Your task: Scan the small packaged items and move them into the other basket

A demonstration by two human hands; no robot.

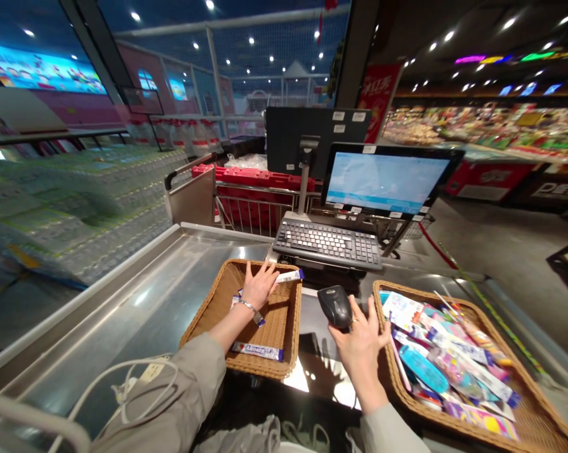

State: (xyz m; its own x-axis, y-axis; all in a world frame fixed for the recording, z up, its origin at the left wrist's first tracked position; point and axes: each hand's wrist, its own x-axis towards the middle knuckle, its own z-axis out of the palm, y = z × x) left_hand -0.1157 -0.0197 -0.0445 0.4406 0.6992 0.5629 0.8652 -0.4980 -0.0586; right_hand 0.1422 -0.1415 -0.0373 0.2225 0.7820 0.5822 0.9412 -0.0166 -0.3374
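My left hand (259, 290) is over the left wicker basket (203, 314). A slim white-and-blue wrapped bar (290, 275) sticks out from its thumb side across the basket's far rim, pinched there while the other fingers spread. Beneath that hand lie more wrapped bars, partly hidden. Another wrapped bar (258, 351) rests along the near side of the basket. My right hand (361, 343), fingers spread, is beside a black barcode scanner (335, 306), between it and the right basket; whether it touches the scanner I cannot tell. That right wicker basket (543, 415) holds many colourful packaged items.
Behind the baskets stand a black keyboard (328, 243) and a lit monitor (387, 182). A metal counter (156, 283) with a raised edge extends left. A white cable (123, 384) loops near my left sleeve. A trolley with red crates (260, 179) is beyond.
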